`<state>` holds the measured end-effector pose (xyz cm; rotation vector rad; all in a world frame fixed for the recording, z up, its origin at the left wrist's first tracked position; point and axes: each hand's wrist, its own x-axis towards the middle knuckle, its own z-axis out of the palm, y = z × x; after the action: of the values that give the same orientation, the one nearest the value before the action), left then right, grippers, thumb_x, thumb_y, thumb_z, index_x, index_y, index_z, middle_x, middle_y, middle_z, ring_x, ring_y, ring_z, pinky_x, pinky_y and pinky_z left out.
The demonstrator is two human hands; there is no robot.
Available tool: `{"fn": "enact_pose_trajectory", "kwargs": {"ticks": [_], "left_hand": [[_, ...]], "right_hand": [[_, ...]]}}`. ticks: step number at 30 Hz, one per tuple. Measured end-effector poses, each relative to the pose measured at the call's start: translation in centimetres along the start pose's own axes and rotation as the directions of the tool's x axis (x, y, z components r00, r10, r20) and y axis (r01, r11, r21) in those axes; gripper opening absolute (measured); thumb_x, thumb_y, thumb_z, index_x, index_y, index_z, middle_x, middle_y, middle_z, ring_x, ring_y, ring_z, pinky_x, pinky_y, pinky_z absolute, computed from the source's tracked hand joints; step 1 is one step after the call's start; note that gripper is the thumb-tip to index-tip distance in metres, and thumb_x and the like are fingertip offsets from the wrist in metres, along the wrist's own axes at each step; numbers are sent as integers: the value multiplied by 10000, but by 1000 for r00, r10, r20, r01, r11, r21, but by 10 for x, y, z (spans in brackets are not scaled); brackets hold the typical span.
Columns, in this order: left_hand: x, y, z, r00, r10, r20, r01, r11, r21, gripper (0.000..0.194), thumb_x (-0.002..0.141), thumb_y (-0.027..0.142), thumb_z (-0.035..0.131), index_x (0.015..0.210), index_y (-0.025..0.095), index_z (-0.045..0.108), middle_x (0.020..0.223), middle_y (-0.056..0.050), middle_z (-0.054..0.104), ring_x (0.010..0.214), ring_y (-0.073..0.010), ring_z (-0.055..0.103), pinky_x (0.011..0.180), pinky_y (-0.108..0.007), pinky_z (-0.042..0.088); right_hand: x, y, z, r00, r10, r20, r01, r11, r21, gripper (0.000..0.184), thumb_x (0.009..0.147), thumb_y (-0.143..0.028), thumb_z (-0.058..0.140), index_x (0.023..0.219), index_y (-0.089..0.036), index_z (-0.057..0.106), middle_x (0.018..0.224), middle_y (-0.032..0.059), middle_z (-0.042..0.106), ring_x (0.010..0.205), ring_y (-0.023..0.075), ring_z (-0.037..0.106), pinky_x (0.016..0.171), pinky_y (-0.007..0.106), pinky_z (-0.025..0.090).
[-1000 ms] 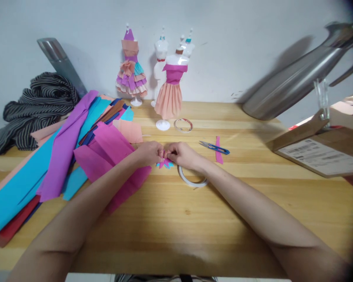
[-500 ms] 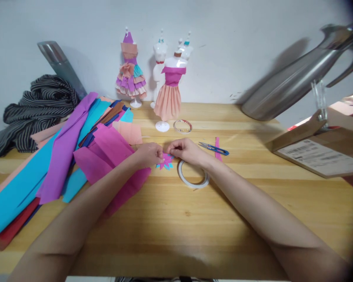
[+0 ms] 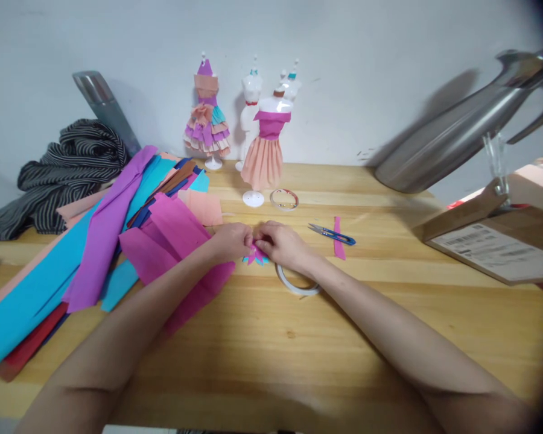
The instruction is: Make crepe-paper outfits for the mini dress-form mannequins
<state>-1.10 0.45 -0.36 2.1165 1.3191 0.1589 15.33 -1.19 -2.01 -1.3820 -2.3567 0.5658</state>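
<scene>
A small paper flower with pointed pink petals over blue ones lies between my hands at the middle of the table. My left hand pinches its left upper side, fingers closed. From the right, my right hand is closed with thumb and fingertips at the flower's upper edge. My fingers hide the flower's top part. A roll of white tape lies flat under my right wrist, partly covered by it. Farther right, blue thread snips rest across a pink paper strip.
Coloured crepe paper is heaped at the left, beside a striped cloth. Behind stand small mannequins, one in a pink and peach dress, with a ring-shaped band nearby. A steel jug and cardboard box stand right.
My right hand has moved left to my left hand, so their fingertips now nearly meet over the flower and cover more of it. The whole view has shifted slightly.
</scene>
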Motion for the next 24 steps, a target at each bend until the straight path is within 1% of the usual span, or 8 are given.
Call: {"fn": "enact_pose_trajectory", "kwargs": {"ticks": [3, 7, 11, 13, 15, 17, 20, 24], "left_hand": [[0, 1, 0, 1000, -9, -22, 10, 1000, 13, 128, 614, 129, 622, 558, 178, 517, 524, 58, 505, 528, -97, 455, 503, -217, 289], [-1, 0, 2, 999, 11, -41, -11, 1000, 3, 166, 613, 112, 616, 532, 176, 486, 498, 64, 482, 524, -91, 439, 500, -214, 279], [-2, 0, -1, 997, 33, -74, -39, 996, -74, 201, 622, 143, 657, 556, 173, 470, 510, 77, 480, 511, -76, 426, 491, -203, 267], [-1, 0, -5, 995, 52, -89, -59, 995, -83, 224, 624, 147, 669, 552, 171, 459, 497, 83, 462, 499, -67, 406, 492, -198, 265], [-1, 0, -8, 992, 78, -101, -86, 993, -77, 237, 622, 157, 683, 542, 169, 460, 492, 81, 458, 499, -65, 401, 495, -195, 266], [-2, 1, -12, 987, 102, -126, -113, 990, -84, 229, 619, 171, 692, 546, 165, 475, 516, 73, 489, 513, -65, 415, 500, -191, 273], [-4, 4, -16, 985, 96, -146, -117, 983, -141, 195, 621, 180, 687, 567, 162, 501, 534, 68, 518, 520, -67, 436, 500, -190, 279], [-10, 10, -21, 973, 112, -203, -155, 965, -210, 173, 629, 172, 678, 578, 159, 513, 510, 74, 474, 513, -68, 417, 502, -192, 282]], "right_hand": [[0, -3, 2, 999, 41, 15, -41, 999, 1, 88, 701, -86, 572, 685, -172, 582, 733, 38, 589, 690, 159, 511, 623, 255, 349], [1, -6, 1, 1000, 1, 26, -2, 1000, 29, 134, 669, -48, 529, 640, -179, 532, 686, 21, 567, 649, 142, 482, 603, 249, 329], [0, -5, -4, 997, 51, 60, -63, 970, 236, 106, 675, -83, 520, 632, -179, 512, 592, -24, 520, 564, 112, 443, 562, 235, 318], [0, -3, -5, 994, 79, 79, -104, 909, 403, 68, 670, -114, 532, 648, -176, 516, 590, -32, 513, 557, 104, 445, 552, 227, 330], [1, -2, -7, 988, 105, 116, -153, 807, 571, 51, 655, -141, 552, 695, -167, 536, 615, -32, 529, 558, 97, 457, 545, 221, 346], [2, -2, -9, 982, 116, 151, -189, 705, 684, 105, 638, -163, 578, 741, -158, 556, 640, -32, 549, 553, 88, 465, 538, 215, 349], [3, -3, -16, 982, 117, 151, -191, 627, 755, 145, 611, -186, 622, 743, -154, 570, 643, -34, 562, 543, 77, 467, 529, 208, 338], [0, -9, -29, 983, 131, 126, -179, 593, 785, 199, 598, -202, 649, 780, -160, 581, 618, -44, 562, 511, 69, 450, 502, 204, 330]]}}
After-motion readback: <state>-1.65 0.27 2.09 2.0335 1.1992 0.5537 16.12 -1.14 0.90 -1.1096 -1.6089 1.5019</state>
